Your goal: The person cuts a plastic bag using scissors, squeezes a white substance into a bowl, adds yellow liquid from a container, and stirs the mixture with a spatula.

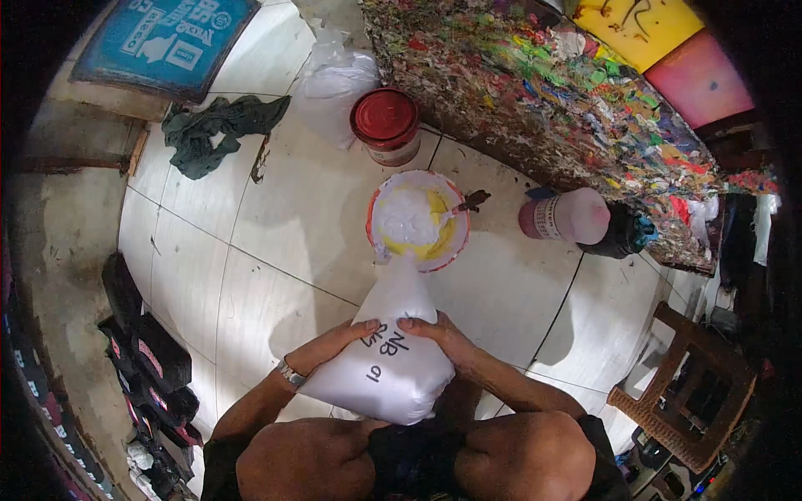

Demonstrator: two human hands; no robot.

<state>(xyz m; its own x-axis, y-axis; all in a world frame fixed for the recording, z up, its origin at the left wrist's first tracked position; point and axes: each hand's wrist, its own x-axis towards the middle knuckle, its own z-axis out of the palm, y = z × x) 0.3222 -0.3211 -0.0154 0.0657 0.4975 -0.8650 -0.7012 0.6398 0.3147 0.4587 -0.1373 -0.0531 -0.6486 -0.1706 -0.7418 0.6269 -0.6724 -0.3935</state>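
1. Left hand (334, 344), watch (291, 372) at wrist: grasps the left flank of a plump white bag (368, 388), thumb on top.
2. Right hand (436, 334): grips same bag's right flank, thumb likewise on top.
3. Bag sits between both hands, dark handwriting upward; narrow end points ahead, over near rim of an open bucket (459, 240).
4. Bucket just ahead of hands: white mass and yellow matter inside; dark-ended stick (474, 200) at right rim.
5. Beyond bucket, red-lidded tub (384, 117). Ahead-right of right hand, pinkish jar (582, 215).
6. Far ahead-left of left hand, dark green cloth (200, 146).
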